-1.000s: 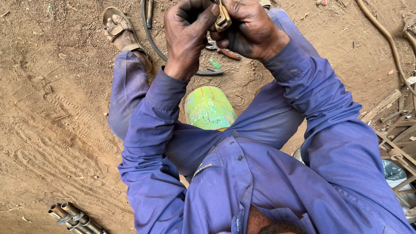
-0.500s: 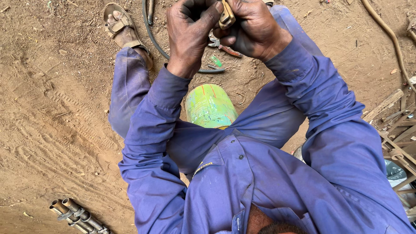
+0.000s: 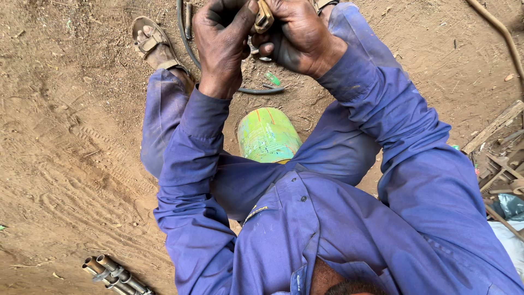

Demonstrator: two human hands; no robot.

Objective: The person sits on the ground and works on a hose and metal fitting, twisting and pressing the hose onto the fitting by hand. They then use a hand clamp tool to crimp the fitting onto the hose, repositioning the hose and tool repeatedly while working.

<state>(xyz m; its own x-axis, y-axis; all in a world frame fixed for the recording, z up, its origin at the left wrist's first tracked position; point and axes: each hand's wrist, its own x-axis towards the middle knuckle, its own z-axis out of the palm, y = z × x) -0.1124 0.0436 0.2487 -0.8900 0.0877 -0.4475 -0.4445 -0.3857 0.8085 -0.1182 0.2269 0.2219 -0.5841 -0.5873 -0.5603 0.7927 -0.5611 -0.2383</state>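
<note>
outdoor dirt-yard workshop | bare earth floor | metal pipes | scrap pile | hose

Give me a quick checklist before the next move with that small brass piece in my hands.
1. Left hand closed on the brass piece: ok.
2. Right hand gripping it too: ok.
3. Piece fully visible: not ok, fingers cover most of it.
4. Green can upright between the legs: ok.
5. Black hose free of the sandalled foot: cannot tell.
</note>
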